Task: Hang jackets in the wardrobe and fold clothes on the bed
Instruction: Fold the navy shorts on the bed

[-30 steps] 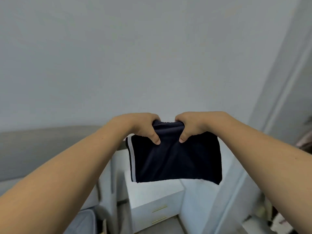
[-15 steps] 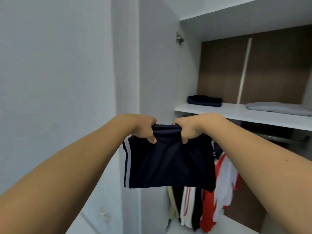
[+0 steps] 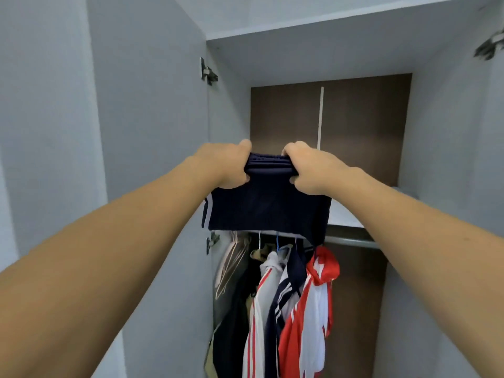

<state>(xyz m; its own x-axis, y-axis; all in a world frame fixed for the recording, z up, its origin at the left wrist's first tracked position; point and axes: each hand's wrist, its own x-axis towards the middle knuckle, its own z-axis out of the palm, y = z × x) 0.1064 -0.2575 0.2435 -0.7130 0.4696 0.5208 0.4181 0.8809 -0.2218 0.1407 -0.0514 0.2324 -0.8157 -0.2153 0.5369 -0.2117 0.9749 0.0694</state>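
The open wardrobe (image 3: 354,64) fills the view, its upper shelf (image 3: 345,215) lying just beyond and slightly below the folded navy garment (image 3: 266,207). The garment hangs with its long axis sideways, folded edge uppermost. The left hand (image 3: 227,166) and right hand (image 3: 309,170) each clamp that edge with curled fingers (image 3: 291,148), equally near the shelf

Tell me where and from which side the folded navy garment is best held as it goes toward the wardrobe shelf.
Grip the folded navy garment along its bunched top edge, from above, one hand at each end, as the left hand and right hand do now. The stacked layers meet there, so curled fingers likely keep the fold together while the rest hangs flat, in front of the shelf.
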